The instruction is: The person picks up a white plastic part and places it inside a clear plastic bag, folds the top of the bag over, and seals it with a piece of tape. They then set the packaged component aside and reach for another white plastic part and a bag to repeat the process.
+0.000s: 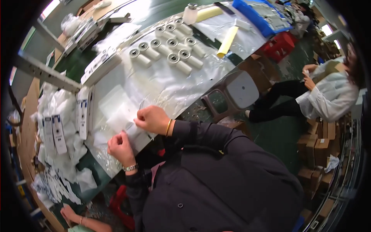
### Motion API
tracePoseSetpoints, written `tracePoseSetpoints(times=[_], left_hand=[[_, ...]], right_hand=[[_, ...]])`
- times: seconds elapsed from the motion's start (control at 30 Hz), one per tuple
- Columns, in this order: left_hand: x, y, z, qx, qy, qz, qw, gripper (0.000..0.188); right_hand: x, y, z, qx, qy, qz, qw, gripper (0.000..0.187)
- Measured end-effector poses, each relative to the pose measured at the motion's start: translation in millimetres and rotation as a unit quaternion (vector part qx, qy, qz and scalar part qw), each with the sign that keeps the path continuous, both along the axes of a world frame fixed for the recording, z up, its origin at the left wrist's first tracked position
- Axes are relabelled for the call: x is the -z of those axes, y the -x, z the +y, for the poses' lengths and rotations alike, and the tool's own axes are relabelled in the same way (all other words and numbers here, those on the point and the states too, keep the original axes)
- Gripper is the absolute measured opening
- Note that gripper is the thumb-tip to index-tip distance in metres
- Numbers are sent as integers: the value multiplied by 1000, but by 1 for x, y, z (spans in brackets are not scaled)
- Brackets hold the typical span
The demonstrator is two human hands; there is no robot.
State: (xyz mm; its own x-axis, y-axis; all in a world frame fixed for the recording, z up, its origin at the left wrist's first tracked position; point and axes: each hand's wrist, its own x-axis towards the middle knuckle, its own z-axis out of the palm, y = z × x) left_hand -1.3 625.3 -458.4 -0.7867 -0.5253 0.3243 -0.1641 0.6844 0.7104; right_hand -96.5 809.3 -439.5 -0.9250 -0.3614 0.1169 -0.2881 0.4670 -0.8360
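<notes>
My left hand (120, 149), with a metal watch on its wrist, is closed in a pinch at the near-left edge of a thin translucent white bag (132, 130). My right hand (152, 120), wearing a yellow bangle, pinches the bag's right side with curled fingers. The exact grip points are partly hidden by the fingers. Just beyond the hands, more thin white sheets or bags (116, 101) lie in a loose pile on the plastic-covered table (154, 91).
Several white handled devices with round dark-centred heads (174, 58) lie farther back. Narrow printed boxes (58, 134) and white wrapping (69, 112) fill the left. A plastic stool (241, 89), a blue crate (257, 17) and a seated person (324, 91) are rightward. Another person's hand (68, 212) shows lower left.
</notes>
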Motion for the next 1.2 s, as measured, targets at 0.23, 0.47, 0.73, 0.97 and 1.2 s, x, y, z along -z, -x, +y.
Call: tracePoseSetpoints(times=[0.23,0.47,0.73,0.97,1.2], left_hand=[[-45,8,21,9,156,63,986,30],[-43,17,53,86,211,44,973,48],[-15,8,11,58,-255,-5,965,45],[-54,-37,-43,-15,-462,189,866,45],[-42,-99,-94,-218,-152,247,932,47]], right_hand=[[-14,6,32,30,-42,88,995,20],[11,15,62,127,116,220,960,18],[30,13,61,107,158,229,955,30],[23,16,62,151,106,224,957,13],[42,17,64,112,125,225,960,13]])
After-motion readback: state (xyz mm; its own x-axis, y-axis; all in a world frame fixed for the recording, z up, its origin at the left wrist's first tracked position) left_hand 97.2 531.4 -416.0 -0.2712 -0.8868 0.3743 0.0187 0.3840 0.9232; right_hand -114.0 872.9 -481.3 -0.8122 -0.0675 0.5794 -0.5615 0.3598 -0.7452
